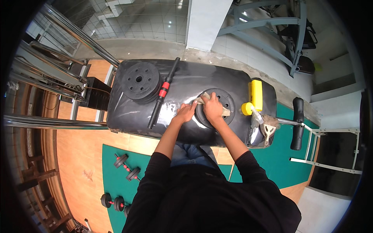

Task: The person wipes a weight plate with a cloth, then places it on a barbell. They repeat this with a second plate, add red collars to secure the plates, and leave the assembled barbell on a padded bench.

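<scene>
A black round weight plate (228,101) lies flat on a black padded bench (186,77). My right hand (213,108) is closed on a beige cloth (225,112), pressing it against the plate's top; a corner of cloth sticks out on each side of the hand. My left hand (187,112) is at the plate's left rim, fingers bent over the edge, tips close to the cloth. Its underside is hidden. Left of it, a black dumbbell bar (157,108) with a red middle lies at a slant. Beyond that sits a stack of black weight plates (140,83).
On the bench's right end are a yellow bottle (255,95), a yellow round cap or lid (246,108) and a brush (268,130). Dumbbells (127,167) rest on the green mat (112,153) at lower left. Chrome machine rails (58,123) stand left; a padded bar (297,123) stands right.
</scene>
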`<state>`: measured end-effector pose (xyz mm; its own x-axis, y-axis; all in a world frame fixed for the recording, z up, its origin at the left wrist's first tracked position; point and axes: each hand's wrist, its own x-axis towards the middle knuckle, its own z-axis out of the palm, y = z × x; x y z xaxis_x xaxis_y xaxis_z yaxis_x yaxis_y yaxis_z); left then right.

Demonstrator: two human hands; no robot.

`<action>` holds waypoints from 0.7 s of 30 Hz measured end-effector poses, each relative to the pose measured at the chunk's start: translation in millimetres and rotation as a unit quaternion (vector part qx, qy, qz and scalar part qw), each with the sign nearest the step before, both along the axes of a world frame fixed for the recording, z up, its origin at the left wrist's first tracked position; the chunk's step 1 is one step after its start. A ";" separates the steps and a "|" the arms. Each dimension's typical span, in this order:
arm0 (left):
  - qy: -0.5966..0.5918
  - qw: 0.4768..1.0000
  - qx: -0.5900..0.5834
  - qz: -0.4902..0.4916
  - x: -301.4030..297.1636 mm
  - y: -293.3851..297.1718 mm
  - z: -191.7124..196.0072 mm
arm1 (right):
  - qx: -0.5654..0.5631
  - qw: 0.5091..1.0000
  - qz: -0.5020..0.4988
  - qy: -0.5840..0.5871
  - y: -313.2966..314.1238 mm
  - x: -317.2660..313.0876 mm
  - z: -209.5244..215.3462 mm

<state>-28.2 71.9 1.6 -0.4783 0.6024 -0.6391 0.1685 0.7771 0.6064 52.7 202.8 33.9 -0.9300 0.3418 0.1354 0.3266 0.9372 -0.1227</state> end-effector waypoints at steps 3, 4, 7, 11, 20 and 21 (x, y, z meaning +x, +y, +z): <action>-0.004 0.999 0.024 0.026 4.7 -3.5 8.3 | 0.031 0.998 0.049 -0.023 -15.0 32.3 7.6; -0.004 0.999 0.037 0.037 8.0 -4.4 15.1 | 0.032 0.997 0.073 -0.015 -21.3 54.8 7.7; -0.007 0.997 0.048 0.061 11.7 -6.1 11.8 | 0.003 0.995 0.085 -0.042 -30.3 115.7 11.4; -0.044 0.994 0.066 0.070 4.2 -5.7 2.0 | -0.001 0.994 0.102 -0.024 -14.1 101.0 7.0; -0.059 0.984 0.121 0.119 7.2 -6.2 -8.8 | 0.054 0.995 0.081 -0.031 -17.7 17.1 5.2; -0.059 0.987 0.103 0.112 8.7 -6.0 -8.0 | 0.055 0.995 0.083 -0.016 -19.8 28.9 3.6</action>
<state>-19.5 65.9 -6.4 -0.5432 0.6127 -0.5740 -0.0744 0.6459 0.7598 81.6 183.0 37.5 -0.9767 0.1688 0.1327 0.1692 0.9856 -0.0084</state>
